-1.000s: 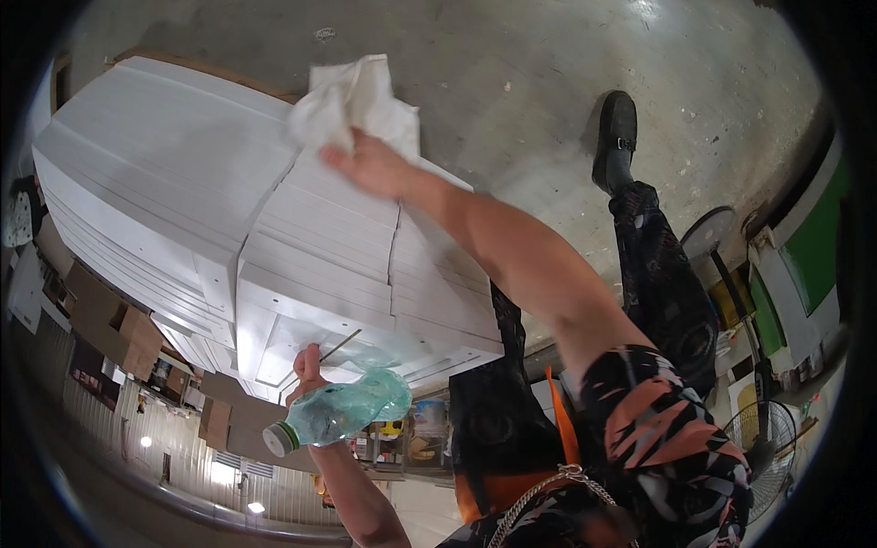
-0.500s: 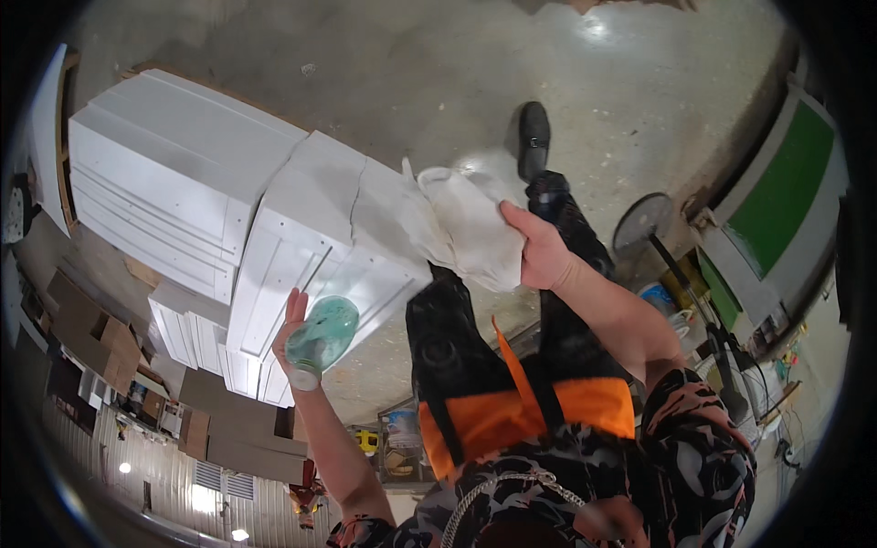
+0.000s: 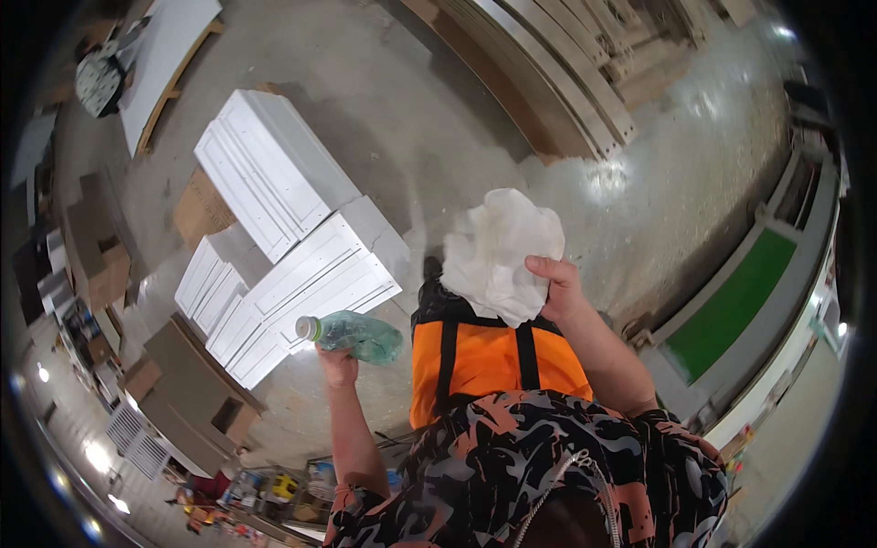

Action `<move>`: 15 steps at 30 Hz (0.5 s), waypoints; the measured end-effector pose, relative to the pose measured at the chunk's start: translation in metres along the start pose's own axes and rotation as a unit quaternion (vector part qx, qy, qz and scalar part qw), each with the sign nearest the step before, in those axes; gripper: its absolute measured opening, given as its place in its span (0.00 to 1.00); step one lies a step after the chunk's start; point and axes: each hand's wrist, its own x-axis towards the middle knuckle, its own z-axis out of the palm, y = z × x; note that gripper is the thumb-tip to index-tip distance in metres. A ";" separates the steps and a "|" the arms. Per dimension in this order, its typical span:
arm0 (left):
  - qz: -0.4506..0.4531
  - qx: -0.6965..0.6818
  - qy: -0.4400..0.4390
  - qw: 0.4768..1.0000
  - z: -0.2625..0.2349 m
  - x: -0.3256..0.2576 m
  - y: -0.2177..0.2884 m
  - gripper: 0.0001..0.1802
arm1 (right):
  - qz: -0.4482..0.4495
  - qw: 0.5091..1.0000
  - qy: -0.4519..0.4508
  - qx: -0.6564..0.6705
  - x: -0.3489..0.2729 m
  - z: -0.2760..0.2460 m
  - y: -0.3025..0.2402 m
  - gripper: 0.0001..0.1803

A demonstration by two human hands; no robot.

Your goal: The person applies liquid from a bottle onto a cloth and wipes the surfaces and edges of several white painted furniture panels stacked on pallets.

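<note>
The fingers (image 3: 543, 267) of your right hand (image 3: 565, 292) are clamped on a crumpled white cloth (image 3: 501, 247), the thumb lying over its edge. Your left hand (image 3: 338, 363) grips a clear green bottle (image 3: 363, 338) from below, its fingers mostly hidden behind it.

A second ago your cloth was against the white panels (image 3: 301, 283); now you hold it in front of you, over the top of your orange apron (image 3: 498, 352), well apart from them. Your view also takes in more floor (image 3: 457, 137). That leaves the panels without the cloth on them, so I judge this a break in contact; whether they need more, I cannot tell.

Your bottle lies on its side in your grip, its pale cap (image 3: 308, 328) on and pointing left; you cannot read from here how much liquid it holds. To your left stands an open cardboard box (image 3: 236, 422), its contents too dark to make out.
</note>
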 end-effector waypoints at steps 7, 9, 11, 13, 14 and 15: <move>-0.026 -0.201 -0.205 0.957 0.074 0.012 0.044 0.25 | -0.072 0.946 -0.003 -0.315 0.067 0.121 -0.033 0.24; 0.067 -0.164 -0.200 0.964 0.119 0.035 0.064 0.26 | -0.066 0.912 -0.063 -0.400 0.090 0.154 -0.042 0.22; 0.048 -0.239 -0.225 0.943 0.159 0.067 0.098 0.22 | -0.076 0.888 -0.086 -0.445 0.108 0.188 -0.045 0.20; -0.018 -0.298 -0.240 0.924 0.185 0.099 0.123 0.16 | -0.037 0.800 -0.158 -0.578 0.134 0.217 -0.055 0.20; -0.015 -0.264 -0.232 0.936 0.192 0.109 0.135 0.14 | -0.017 0.748 -0.199 -0.633 0.147 0.239 -0.057 0.20; 0.059 -0.107 -0.190 0.974 0.193 0.123 0.139 0.16 | -0.021 0.709 -0.269 -0.651 0.154 0.270 -0.064 0.21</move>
